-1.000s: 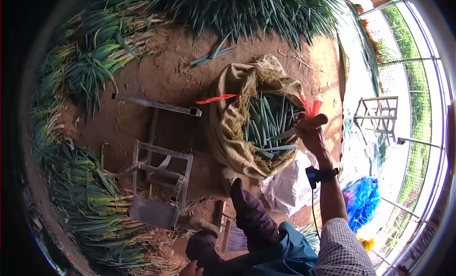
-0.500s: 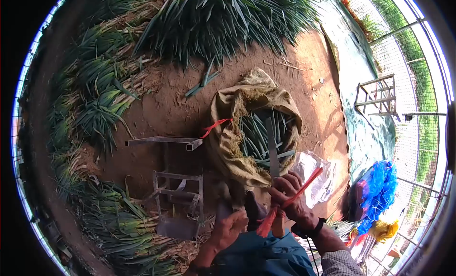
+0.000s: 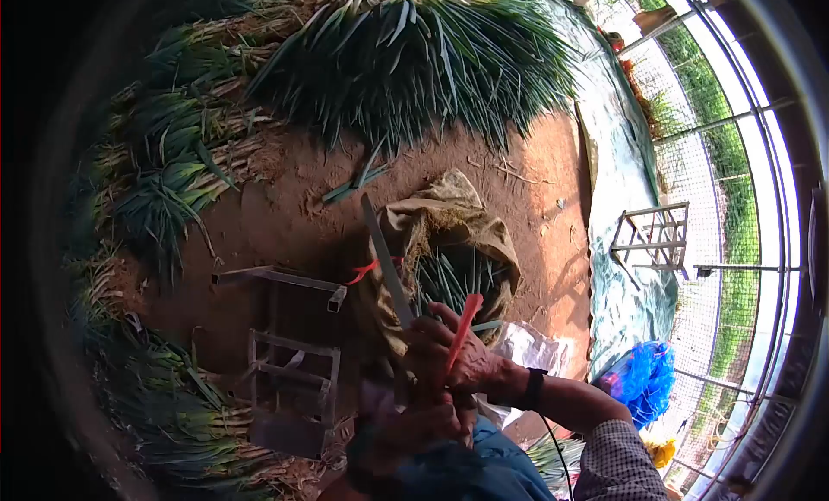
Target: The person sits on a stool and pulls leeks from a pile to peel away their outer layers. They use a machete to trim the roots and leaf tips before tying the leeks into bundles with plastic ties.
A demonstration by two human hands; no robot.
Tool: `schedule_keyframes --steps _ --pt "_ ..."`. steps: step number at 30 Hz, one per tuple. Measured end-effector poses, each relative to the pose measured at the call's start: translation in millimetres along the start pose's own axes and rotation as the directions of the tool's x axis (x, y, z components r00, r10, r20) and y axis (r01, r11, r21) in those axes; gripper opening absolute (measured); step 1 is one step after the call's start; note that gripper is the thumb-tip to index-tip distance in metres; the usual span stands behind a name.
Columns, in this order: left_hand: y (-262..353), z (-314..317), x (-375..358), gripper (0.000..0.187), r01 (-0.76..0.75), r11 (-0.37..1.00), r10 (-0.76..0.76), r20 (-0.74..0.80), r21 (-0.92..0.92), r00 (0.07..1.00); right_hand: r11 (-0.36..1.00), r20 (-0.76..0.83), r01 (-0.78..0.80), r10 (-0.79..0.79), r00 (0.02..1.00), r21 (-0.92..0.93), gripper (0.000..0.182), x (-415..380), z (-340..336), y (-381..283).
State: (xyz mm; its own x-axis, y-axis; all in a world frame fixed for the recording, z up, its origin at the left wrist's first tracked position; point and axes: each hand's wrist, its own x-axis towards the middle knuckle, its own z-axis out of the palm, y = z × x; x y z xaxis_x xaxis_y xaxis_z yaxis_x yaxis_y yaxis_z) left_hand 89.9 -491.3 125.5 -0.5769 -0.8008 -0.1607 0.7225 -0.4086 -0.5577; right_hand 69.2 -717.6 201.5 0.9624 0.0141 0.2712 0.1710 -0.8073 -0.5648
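My right hand (image 3: 471, 359) is closed around a long-bladed knife (image 3: 389, 264), whose blade points up and left across the sack's near side. A red plastic strip (image 3: 465, 324) runs through the same hand, its free end sticking up. My left hand (image 3: 419, 434) is in shadow just below, fingers curled, close against the right hand; what it holds is hidden. Beyond the hands stands an open burlap sack (image 3: 492, 229) with cut green leaves (image 3: 458, 281) inside. A red tie (image 3: 367, 270) hangs at the sack's left side.
Metal stool frames (image 3: 294, 363) stand on the left, and another frame (image 3: 652, 238) on the right. Bundles of leafy stalks (image 3: 177, 186) line the left side; a big pile (image 3: 423, 65) lies at the back. Blue netting (image 3: 648, 380) and a white bag (image 3: 540, 350) are right.
My right hand has moved left, and the knife has swung from over the sack's opening to its left side. My hands have come together. The view has shifted.
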Motion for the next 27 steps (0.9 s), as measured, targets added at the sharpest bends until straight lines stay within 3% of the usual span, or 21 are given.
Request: schedule_keyframes --steps 1,3,4,6,7,8,9,11,12,14,15,17,18,19,20,22,23,24,25,26,27 --pt "-3 2 2 0.039 -0.145 0.909 0.201 -0.107 0.391 0.974 1.000 0.021 0.027 -0.027 0.999 0.016 0.045 16 -6 4" --pt "0 11 3 0.035 -0.233 0.820 0.347 -0.130 0.523 0.929 0.997 0.058 0.042 -0.045 0.997 0.059 0.047 34 -10 8" --pt "6 41 -1 0.033 -0.231 0.929 0.268 -0.097 0.288 0.959 0.998 0.108 0.016 -0.023 0.994 0.068 0.050 40 -11 9" --pt "24 93 -6 0.029 -0.303 0.944 0.296 0.071 0.132 0.953 0.994 0.097 -0.058 0.049 0.994 0.094 0.046 46 -8 13" --pt "36 117 -11 0.027 -0.435 0.878 0.399 0.198 0.198 0.895 0.999 0.162 0.036 -0.035 0.986 -0.003 0.044 63 -25 20" --pt "40 128 -16 0.025 -0.503 0.807 0.478 0.160 0.309 0.864 0.986 0.225 0.142 -0.119 0.967 -0.088 0.043 82 -44 28" --pt "43 139 -21 0.023 -0.546 0.722 0.552 0.120 0.425 0.825 0.993 0.191 0.025 -0.003 0.982 -0.117 0.043 83 -60 41" --pt "53 132 -20 0.019 -0.455 0.576 0.699 -0.120 0.679 0.705 0.930 0.072 -0.090 0.123 0.990 -0.356 0.046 72 -101 103" --pt "59 120 -15 0.017 -0.378 0.515 0.746 -0.185 0.769 0.640 0.834 0.130 -0.146 0.251 0.959 -0.532 0.044 59 -135 139" --pt "76 41 24 0.015 -0.309 0.371 0.785 -0.118 0.875 0.608 0.753 0.112 -0.200 0.341 0.933 -0.627 0.042 32 -207 230" --pt "72 37 37 0.014 -0.311 0.332 0.833 -0.121 0.890 0.540 0.735 0.147 -0.138 0.310 0.940 -0.664 0.033 16 -244 291" --pt "70 28 72 0.015 -0.301 0.248 0.922 -0.128 0.921 0.366 0.608 0.225 -0.148 0.493 0.840 -0.780 0.019 16 -315 397" --pt "65 17 97 0.014 -0.427 0.328 0.924 -0.194 0.843 0.328 0.535 0.176 -0.199 0.568 0.804 -0.821 0.018 10 -341 478" --pt "50 -1 119 0.013 -0.432 0.325 0.937 -0.225 0.841 0.267 0.496 0.145 -0.194 0.565 0.812 -0.846 0.019 26 -346 542" --pt "45 -20 154 0.013 -0.463 0.297 0.954 -0.243 0.835 0.175 0.564 0.217 -0.046 0.390 0.895 -0.825 0.019 29 -347 641" --pt "39 -11 189 0.014 -0.403 0.335 0.933 -0.358 0.852 0.019 0.678 0.332 0.097 0.227 0.915 -0.728 0.017 55 -259 740" --pt "37 -6 202 0.016 -0.315 0.373 0.918 -0.396 0.873 -0.013 0.812 0.188 -0.386 0.503 0.844 -0.438 0.015 81 -202 703" --pt "40 -7 213 0.017 -0.228 0.396 0.906 -0.419 0.889 -0.060 0.819 0.312 -0.201 0.414 0.855 -0.537 0.013 94 -147 687" --pt "40 -8 219 0.019 -0.136 0.426 0.892 -0.440 0.895 -0.103 0.878 0.364 -0.282 0.427 0.828 -0.387 0.017 94 -87 672" --pt "44 -12 219 0.025 0.007 0.442 0.894 -0.439 0.897 -0.090 0.918 0.484 -0.228 0.368 0.794 -0.324 0.020 90 -36 669" --pt "45 -18 216 0.031 0.142 0.450 0.893 -0.443 0.882 -0.075 0.912 0.470 -0.358 0.410 0.782 -0.201 0.030 74 22 675"
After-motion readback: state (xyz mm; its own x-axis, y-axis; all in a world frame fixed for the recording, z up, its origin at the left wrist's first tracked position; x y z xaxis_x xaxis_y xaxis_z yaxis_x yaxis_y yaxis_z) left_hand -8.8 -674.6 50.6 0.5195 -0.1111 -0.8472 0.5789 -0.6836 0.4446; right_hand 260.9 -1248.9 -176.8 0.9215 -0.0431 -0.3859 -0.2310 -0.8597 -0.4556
